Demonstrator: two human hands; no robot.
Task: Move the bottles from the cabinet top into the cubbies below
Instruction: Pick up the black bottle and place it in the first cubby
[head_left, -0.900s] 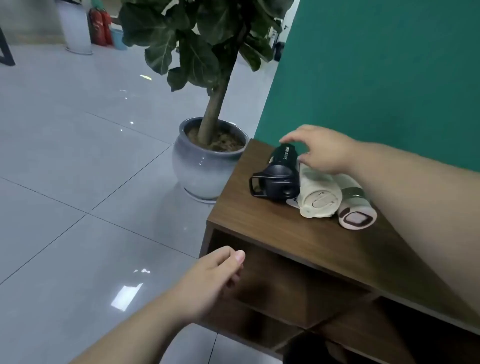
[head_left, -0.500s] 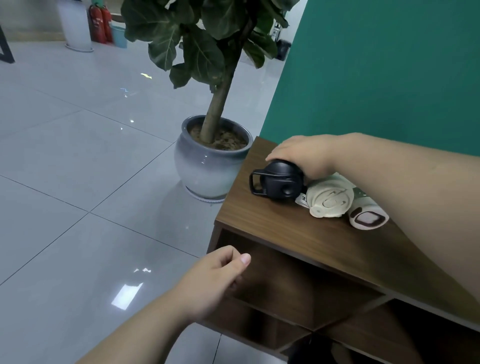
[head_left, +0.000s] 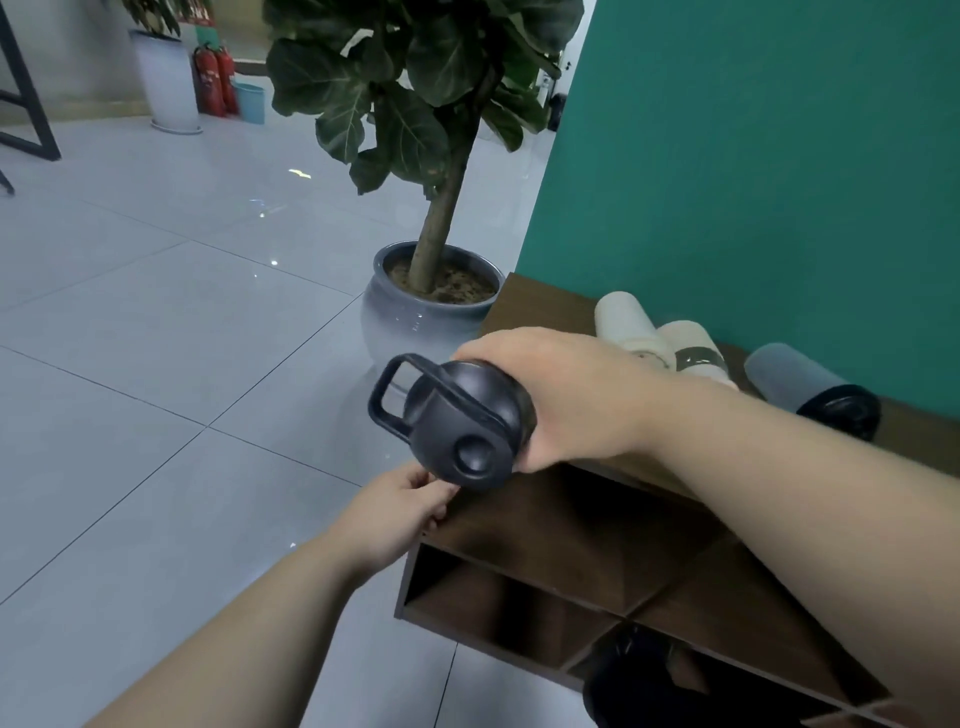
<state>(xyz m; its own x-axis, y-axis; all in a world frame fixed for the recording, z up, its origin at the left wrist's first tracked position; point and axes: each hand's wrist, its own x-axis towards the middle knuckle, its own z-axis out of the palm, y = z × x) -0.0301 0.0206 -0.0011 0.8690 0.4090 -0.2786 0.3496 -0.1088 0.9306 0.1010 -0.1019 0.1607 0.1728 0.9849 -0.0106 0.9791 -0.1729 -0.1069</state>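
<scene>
My right hand (head_left: 566, 400) grips a black bottle (head_left: 462, 421) with a loop handle on its lid, held in the air off the front left corner of the wooden cabinet (head_left: 540, 306), lid toward me. My left hand (head_left: 400, 504) is just below the bottle at the cabinet's left edge, fingers loosely curled and holding nothing. On the cabinet top lie two cream bottles (head_left: 626, 322) (head_left: 696, 351) and a grey bottle with a black cap (head_left: 810, 384). Open cubbies (head_left: 498, 603) sit under the top. A dark object (head_left: 639, 675) rests in a lower cubby.
A large potted plant in a grey ceramic pot (head_left: 415, 322) stands on the tiled floor right beside the cabinet's left end. A green wall (head_left: 753, 156) backs the cabinet. Two fire extinguishers (head_left: 215, 78) and a white planter (head_left: 166, 78) are far back left.
My right hand closed on the black bottle and lifted it off the cabinet top toward me and to the left. My left hand rose to just under it.
</scene>
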